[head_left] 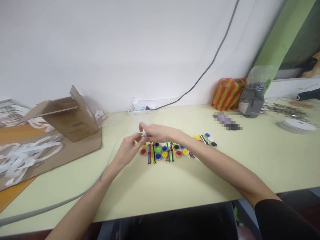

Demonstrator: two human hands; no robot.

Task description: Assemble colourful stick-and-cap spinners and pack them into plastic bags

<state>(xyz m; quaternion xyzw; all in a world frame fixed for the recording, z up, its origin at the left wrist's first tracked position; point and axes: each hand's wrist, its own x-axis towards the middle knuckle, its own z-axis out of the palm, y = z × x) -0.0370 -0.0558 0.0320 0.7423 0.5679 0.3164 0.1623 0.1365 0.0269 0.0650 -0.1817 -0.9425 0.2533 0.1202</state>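
Hands (130, 150) above pale green tabletop (175, 186), white wall (125, 50) behind

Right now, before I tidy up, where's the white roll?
In the head view, the white roll sits far right on the table, below the dark scraps and right of the gray bag.

This looks to me like a small craft workshop. I am working at a long pale green counter (250, 166) against a white wall, and a power strip (141, 111) with plugs in it lies there. On the counter I have a cardboard box (72, 118), a heap of white cut strips (20, 156), a roll of white tape (296, 126), and small coloured round pots (165, 154) with thin coloured sticks (151, 154), all material for handwork.
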